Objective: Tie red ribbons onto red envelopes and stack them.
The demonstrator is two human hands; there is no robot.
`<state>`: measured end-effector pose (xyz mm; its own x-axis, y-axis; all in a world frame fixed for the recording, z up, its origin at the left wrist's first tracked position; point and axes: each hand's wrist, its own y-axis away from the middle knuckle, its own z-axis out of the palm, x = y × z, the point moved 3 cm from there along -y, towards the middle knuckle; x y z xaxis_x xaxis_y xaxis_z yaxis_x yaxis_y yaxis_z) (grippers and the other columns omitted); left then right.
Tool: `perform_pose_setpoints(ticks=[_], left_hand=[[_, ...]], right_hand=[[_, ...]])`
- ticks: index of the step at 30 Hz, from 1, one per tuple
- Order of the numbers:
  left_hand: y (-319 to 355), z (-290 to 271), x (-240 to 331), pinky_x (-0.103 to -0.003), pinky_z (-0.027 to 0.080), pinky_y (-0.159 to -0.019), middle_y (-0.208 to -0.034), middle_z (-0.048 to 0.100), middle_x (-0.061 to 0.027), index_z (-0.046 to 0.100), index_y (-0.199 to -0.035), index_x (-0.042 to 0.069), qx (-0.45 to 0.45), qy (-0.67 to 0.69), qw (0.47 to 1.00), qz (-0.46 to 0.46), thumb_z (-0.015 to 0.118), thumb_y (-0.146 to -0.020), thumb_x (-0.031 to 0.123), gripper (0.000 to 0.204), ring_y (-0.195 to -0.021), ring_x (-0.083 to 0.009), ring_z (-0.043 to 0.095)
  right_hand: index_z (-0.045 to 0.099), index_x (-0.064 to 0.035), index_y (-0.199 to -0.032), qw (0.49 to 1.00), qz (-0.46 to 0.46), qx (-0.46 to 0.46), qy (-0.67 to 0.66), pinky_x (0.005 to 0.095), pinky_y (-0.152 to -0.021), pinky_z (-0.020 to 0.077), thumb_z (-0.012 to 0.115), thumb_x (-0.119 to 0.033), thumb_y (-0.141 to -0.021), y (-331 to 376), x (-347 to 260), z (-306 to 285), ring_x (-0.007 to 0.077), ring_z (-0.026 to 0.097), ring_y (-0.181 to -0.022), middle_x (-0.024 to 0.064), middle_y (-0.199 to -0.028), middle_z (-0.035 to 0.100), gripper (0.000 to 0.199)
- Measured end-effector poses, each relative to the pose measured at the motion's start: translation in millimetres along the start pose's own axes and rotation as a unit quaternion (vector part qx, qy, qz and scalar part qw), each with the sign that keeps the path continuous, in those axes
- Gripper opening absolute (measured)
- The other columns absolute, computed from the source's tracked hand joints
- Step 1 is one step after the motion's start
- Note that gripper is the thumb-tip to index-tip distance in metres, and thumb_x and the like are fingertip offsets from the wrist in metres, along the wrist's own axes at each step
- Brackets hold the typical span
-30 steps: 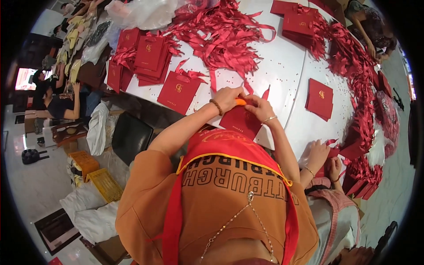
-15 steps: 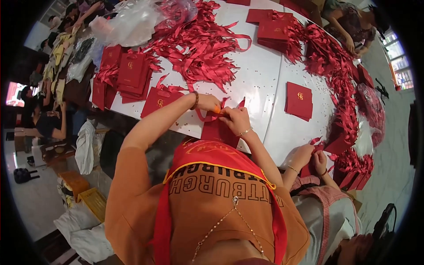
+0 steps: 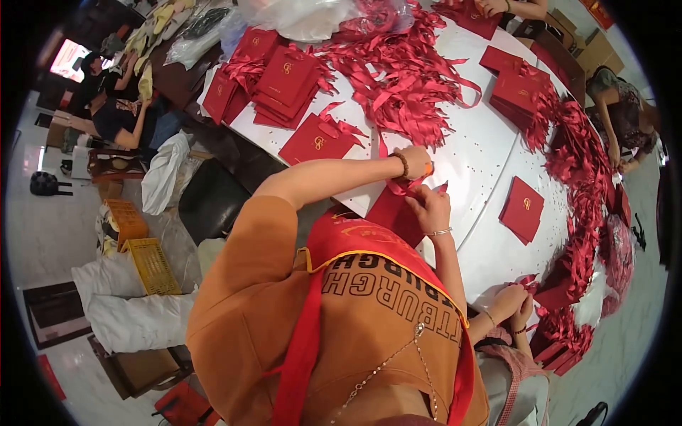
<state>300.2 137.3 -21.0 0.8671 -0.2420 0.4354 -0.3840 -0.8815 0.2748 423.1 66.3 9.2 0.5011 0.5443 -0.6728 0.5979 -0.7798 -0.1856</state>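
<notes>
A dark red paper gift bag lies at the table's near edge, in front of my apron. Bent over its top, my left hand has its fingers closed on a red satin ribbon; something small and orange shows at these fingers. My right hand is just below it, thumb and fingers pinched on the same ribbon by the bag's upper edge. Its fingertips are partly hidden. Left of my hands lies another red bag with a ribbon bow.
A big heap of red ribbons covers the white table beyond my hands. Stacked red bags stand left, others right. A co-worker's hands handle ribbon at the lower right. A black chair stands at my left.
The view has turned, so table and hands appear farther right in the picture. Both my hands stay closed at the ribbon above the bag.
</notes>
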Motion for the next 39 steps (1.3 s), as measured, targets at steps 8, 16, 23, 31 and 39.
perform_pose_setpoints(ticks=[8, 16, 23, 31, 39], left_hand=[[50.9, -6.1, -15.1, -0.036, 0.043, -0.057, -0.077, 0.060, -0.0132, 0.031, -0.127, 0.012, -0.103, 0.278, 0.953, -0.068, 0.050, -0.079, 0.050, 0.064, -0.066, -0.0278, 0.058], [102.5, -67.5, -51.0, -0.037, 0.043, -0.066, -0.079, 0.060, -0.0098, 0.044, -0.119, 0.015, -0.055, -0.086, 0.993, 0.052, 0.063, -0.071, 0.021, 0.052, -0.075, -0.0258, 0.058], [130.8, -110.1, -84.5, -0.028, 0.046, -0.069, -0.085, 0.062, -0.0069, 0.057, -0.099, 0.004, 0.020, 0.261, 0.965, -0.014, 0.063, -0.072, 0.009, 0.028, -0.078, -0.0151, 0.059], [125.3, -93.7, -78.5, -0.020, 0.040, -0.056, -0.078, 0.056, -0.0023, 0.057, -0.096, 0.003, 0.102, 0.632, 0.767, 0.037, 0.054, -0.082, 0.007, 0.014, -0.063, -0.0078, 0.051], [70.1, -16.6, -101.3, -0.025, 0.044, -0.056, -0.078, 0.060, -0.0043, 0.057, -0.101, 0.005, 0.169, 0.434, 0.865, -0.188, 0.051, -0.082, 0.015, 0.023, -0.068, -0.0138, 0.057]], right_hand=[[0.059, -0.0125, -0.105, 0.991, 0.121, 0.003, -0.061, 0.0324, -0.065, 0.0475, 0.063, -0.018, -0.073, -0.5, 34.1, -3.7, 0.0272, 0.062, -0.072, 0.0108, -0.081, 0.064, 0.033], [0.060, -0.0173, -0.104, 0.987, 0.154, 0.000, -0.037, 0.0339, -0.067, 0.0476, 0.060, -0.021, -0.075, 3.4, 44.1, -0.4, 0.0268, 0.061, -0.074, 0.0108, -0.086, 0.063, 0.029], [0.058, -0.0208, -0.106, 0.977, 0.210, -0.005, -0.027, 0.0347, -0.067, 0.0467, 0.059, -0.026, -0.076, 9.8, 60.4, -2.3, 0.0264, 0.060, -0.075, 0.0096, -0.084, 0.063, 0.030], [0.058, -0.0197, -0.108, 0.977, 0.204, -0.055, 0.004, 0.0317, -0.070, 0.0471, 0.059, -0.026, -0.077, 1.7, 53.4, 5.0, 0.0243, 0.061, -0.079, 0.0089, -0.088, 0.063, 0.032], [0.058, -0.0216, -0.105, 0.976, 0.209, -0.056, 0.028, 0.0364, -0.069, 0.0462, 0.054, -0.030, -0.079, -2.5, 69.6, 14.3, 0.0264, 0.060, -0.080, 0.0077, -0.087, 0.063, 0.028]])
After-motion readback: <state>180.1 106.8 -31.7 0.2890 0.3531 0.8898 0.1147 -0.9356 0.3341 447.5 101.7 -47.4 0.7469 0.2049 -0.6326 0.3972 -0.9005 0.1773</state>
